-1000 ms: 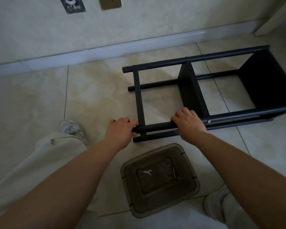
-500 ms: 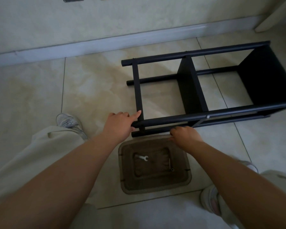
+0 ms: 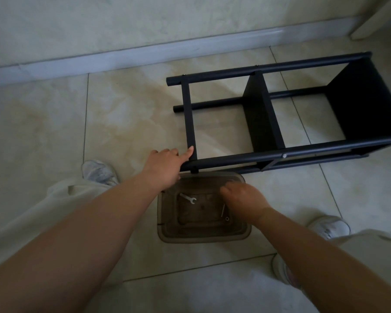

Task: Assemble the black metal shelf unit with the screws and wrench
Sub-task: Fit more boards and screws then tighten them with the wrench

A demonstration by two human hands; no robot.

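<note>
The black metal shelf unit (image 3: 230,157) lies on its side on the tiled floor, with a silver screw head (image 3: 284,155) in its near post. My left hand (image 3: 165,167) grips the left end of that near post, thumb under it, and my index finger lies along the cross bar. My right hand (image 3: 242,199) hovers, blurred, over the right side of a brown translucent tray (image 3: 203,236), fingers loosely pointing down and holding nothing I can see. In the tray lie a small silver wrench (image 3: 187,198), a thin metal rod (image 3: 223,210) and a small screw (image 3: 227,218).
The wall's pale skirting board (image 3: 145,55) runs behind the shelf. My knees and white shoes (image 3: 98,171) (image 3: 330,228) flank the tray. A pale furniture leg (image 3: 370,21) stands at the top right. Bare tiles stretch to the left of the shelf.
My right hand has let go of the near post and moved down over the tray. My left index finger has straightened along the cross bar. The view has tilted downward.
</note>
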